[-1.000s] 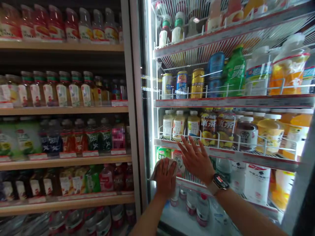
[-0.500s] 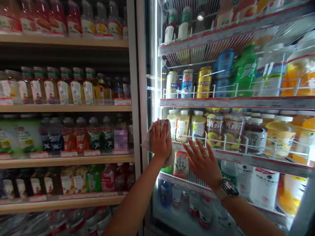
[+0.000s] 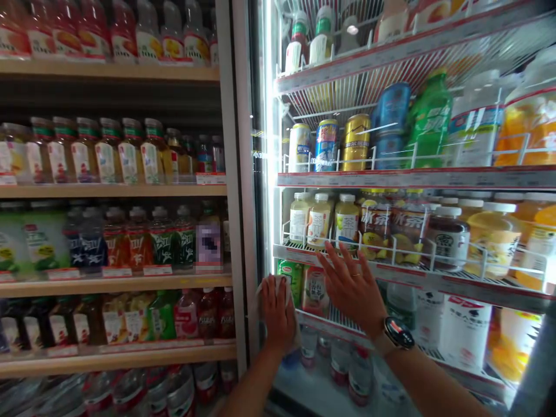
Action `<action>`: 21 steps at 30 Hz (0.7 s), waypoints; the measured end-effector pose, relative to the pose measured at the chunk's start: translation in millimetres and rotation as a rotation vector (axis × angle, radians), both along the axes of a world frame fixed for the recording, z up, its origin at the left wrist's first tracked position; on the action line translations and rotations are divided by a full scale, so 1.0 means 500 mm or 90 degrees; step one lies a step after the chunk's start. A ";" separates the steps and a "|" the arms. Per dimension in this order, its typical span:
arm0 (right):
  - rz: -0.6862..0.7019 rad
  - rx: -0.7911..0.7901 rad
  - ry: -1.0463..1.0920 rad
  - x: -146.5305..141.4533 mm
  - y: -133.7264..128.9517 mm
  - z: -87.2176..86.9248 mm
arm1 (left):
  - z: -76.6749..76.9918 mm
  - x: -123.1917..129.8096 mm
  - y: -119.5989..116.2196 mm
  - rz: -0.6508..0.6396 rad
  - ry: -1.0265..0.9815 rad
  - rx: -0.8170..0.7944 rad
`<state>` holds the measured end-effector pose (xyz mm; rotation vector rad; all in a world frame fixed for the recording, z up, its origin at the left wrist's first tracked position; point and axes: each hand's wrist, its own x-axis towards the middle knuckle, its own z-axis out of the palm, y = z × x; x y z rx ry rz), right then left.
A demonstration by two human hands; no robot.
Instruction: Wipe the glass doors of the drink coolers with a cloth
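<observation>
My left hand (image 3: 277, 315) presses a pale wiping cloth (image 3: 297, 335) against the left side of a fridge's glass door, low beside the lit strip. Its fingers lie long over the cloth, which shows around the hand's edges. My right hand (image 3: 350, 286) is open, fingers spread, palm toward the same glass, and holds nothing. It wears a ring, and a dark-faced watch (image 3: 398, 333) is on the wrist. Behind the glass near the hands stand a green can (image 3: 290, 281), a reddish drink carton (image 3: 315, 291) and small tea bottles (image 3: 320, 220).
Wire shelves in the fridge hold cans, a green soda bottle (image 3: 432, 121) and large juice bottles (image 3: 527, 116). A metal upright (image 3: 238, 174) divides the fridge from wooden shelves (image 3: 113, 191) on the left, lined with several bottled drinks.
My left hand has slid down the glass with the cloth, from the tea bottles' level to the shelf below. The right hand stays in nearly the same place. The view has shifted slightly.
</observation>
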<state>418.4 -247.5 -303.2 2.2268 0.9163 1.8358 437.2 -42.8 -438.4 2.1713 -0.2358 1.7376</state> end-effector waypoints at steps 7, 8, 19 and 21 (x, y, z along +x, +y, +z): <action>0.006 0.007 0.020 -0.001 -0.002 0.001 | 0.082 -0.001 -0.032 -0.019 -0.041 0.010; 0.007 0.004 0.020 -0.001 -0.002 0.002 | 0.129 0.003 -0.039 -0.027 -0.048 0.024; -0.005 0.011 -0.015 -0.001 0.003 0.006 | 0.328 0.022 -0.075 -0.076 -0.092 0.091; -0.002 0.019 -0.015 0.003 0.004 0.004 | 0.278 0.020 -0.073 -0.068 -0.080 0.097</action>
